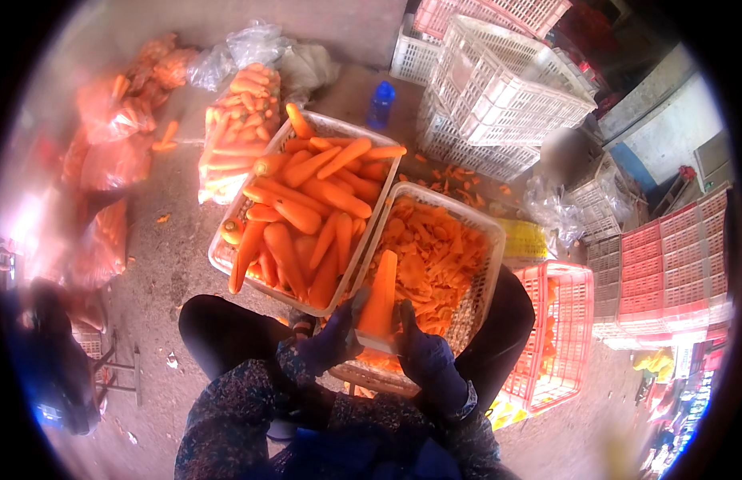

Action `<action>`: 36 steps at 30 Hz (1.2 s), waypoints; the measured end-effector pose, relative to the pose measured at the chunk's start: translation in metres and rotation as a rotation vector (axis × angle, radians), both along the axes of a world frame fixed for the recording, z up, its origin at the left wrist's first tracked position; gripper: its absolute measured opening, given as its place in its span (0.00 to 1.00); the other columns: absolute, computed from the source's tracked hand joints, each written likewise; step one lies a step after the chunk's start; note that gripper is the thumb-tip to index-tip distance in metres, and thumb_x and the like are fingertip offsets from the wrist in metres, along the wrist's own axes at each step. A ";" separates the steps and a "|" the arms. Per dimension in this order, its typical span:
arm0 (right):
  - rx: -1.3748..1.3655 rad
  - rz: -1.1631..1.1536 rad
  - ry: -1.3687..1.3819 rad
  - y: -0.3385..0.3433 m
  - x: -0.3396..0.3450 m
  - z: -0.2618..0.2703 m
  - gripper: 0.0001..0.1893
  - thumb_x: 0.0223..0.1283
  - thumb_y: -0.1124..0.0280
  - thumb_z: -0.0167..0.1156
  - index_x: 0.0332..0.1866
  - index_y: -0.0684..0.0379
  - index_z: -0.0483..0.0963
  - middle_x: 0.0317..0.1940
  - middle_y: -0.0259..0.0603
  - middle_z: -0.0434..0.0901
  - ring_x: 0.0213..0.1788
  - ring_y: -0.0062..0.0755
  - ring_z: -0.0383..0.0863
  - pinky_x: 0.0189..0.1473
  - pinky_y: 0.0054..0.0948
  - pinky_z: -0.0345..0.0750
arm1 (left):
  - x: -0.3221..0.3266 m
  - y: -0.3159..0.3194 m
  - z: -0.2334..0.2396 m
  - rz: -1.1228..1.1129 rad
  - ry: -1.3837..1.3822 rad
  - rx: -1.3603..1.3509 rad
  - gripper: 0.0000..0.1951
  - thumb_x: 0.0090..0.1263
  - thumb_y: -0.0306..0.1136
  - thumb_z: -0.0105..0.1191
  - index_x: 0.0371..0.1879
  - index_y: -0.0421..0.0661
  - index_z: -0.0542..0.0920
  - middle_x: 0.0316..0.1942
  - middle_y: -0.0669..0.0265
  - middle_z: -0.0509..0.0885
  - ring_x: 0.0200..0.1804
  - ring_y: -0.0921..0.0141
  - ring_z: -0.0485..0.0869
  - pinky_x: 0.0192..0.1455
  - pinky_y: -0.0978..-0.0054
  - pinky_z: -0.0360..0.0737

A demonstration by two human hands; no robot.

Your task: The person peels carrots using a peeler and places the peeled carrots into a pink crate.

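Observation:
My left hand (332,339), in a dark glove, grips a large orange carrot (380,294) from its left side. The carrot stands point up, away from me. At its right side is my right hand (425,348), also gloved, closed on a pale flat tool (374,342) lying across the carrot's thick end; its kind cannot be told. Beyond my hands, a white plastic crate (497,264) holds orange carrot peelings and pieces (431,258). Touching it on the left, another white crate (224,231) is heaped with whole carrots (311,198).
A clear bag of carrots (242,132) stands behind the left crate, more bags (116,156) farther left. A blue bottle (380,105) stands at the back. White crates (503,90) are stacked back right, a pink crate (554,336) stands right. A person's dark-clothed leg (62,366) shows far left.

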State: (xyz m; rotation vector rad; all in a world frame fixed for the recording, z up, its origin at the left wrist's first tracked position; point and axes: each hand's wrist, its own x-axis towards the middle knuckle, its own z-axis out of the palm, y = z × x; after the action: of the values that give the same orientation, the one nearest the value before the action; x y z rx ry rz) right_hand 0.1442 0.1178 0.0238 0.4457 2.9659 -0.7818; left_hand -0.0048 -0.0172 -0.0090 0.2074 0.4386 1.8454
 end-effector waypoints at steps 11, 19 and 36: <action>-0.056 -0.010 -0.084 0.002 -0.007 0.008 0.35 0.64 0.70 0.52 0.73 0.68 0.47 0.25 0.50 0.80 0.24 0.48 0.81 0.27 0.45 0.76 | 0.011 0.013 -0.029 0.080 0.083 -0.367 0.26 0.75 0.48 0.46 0.64 0.44 0.66 0.58 0.61 0.75 0.59 0.65 0.77 0.61 0.63 0.76; 0.100 -0.018 0.020 0.002 -0.016 -0.005 0.36 0.62 0.71 0.51 0.73 0.68 0.47 0.26 0.48 0.80 0.23 0.48 0.81 0.24 0.43 0.76 | 0.015 0.012 -0.003 0.043 -0.078 -0.429 0.26 0.76 0.52 0.43 0.66 0.49 0.63 0.57 0.63 0.75 0.58 0.65 0.76 0.58 0.61 0.78; -0.022 -0.013 0.001 0.017 0.014 -0.037 0.46 0.60 0.67 0.58 0.76 0.61 0.34 0.27 0.56 0.81 0.30 0.58 0.81 0.30 0.49 0.74 | 0.023 0.017 -0.003 0.054 -0.043 -0.398 0.25 0.76 0.47 0.45 0.64 0.44 0.66 0.56 0.61 0.76 0.56 0.66 0.78 0.58 0.67 0.78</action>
State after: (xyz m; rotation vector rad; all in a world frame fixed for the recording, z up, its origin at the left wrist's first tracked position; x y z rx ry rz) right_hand 0.1582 0.1352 -0.0128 0.4640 2.9550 -0.8159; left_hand 0.0179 -0.0002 -0.0123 -0.1156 0.7750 1.7705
